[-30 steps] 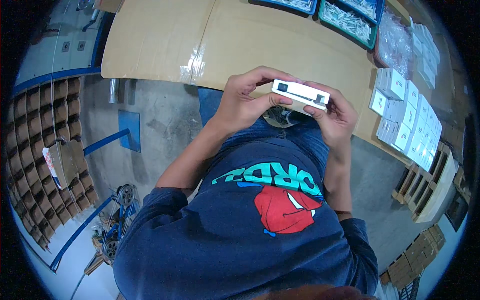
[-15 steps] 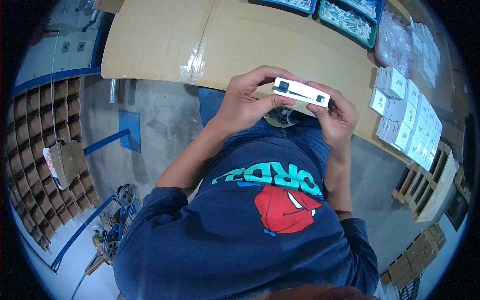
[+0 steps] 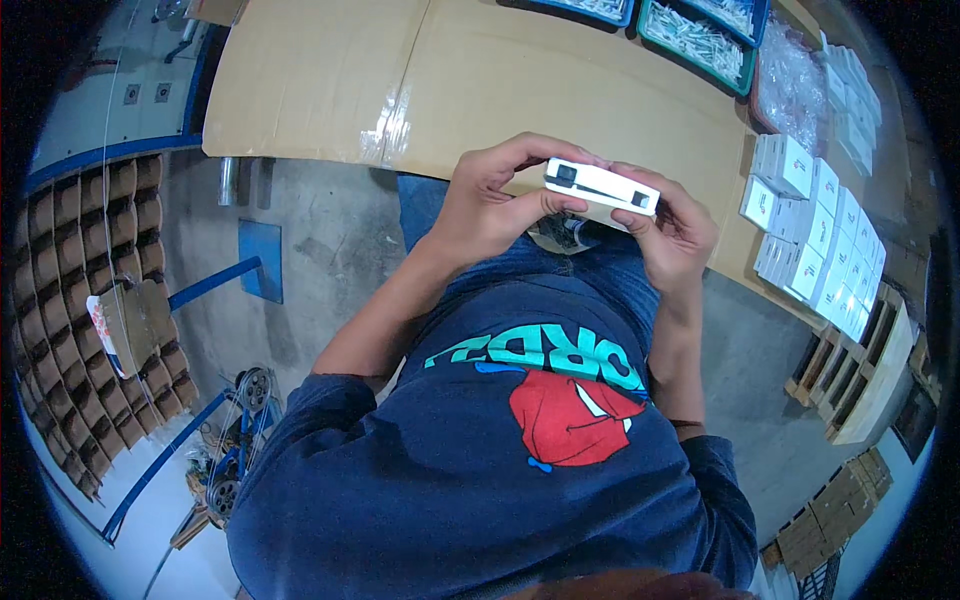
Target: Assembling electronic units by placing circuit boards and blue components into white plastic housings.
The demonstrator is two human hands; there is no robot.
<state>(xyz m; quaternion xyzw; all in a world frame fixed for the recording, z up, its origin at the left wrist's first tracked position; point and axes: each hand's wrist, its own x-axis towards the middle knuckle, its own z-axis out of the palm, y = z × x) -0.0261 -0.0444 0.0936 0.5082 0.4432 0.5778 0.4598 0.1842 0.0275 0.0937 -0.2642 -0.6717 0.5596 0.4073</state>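
Gripping at upper centre of frame: we are holding a white box (image 3: 606,182) between left hand (image 3: 490,195) and right hand (image 3: 678,238).

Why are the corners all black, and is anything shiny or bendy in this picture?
Head view: black corners where the round fisheye image ends; head view: white glare on clear tape over the cardboard, whose near edge bows; head view: the white object between left hand and right hand looks fairly sharp.
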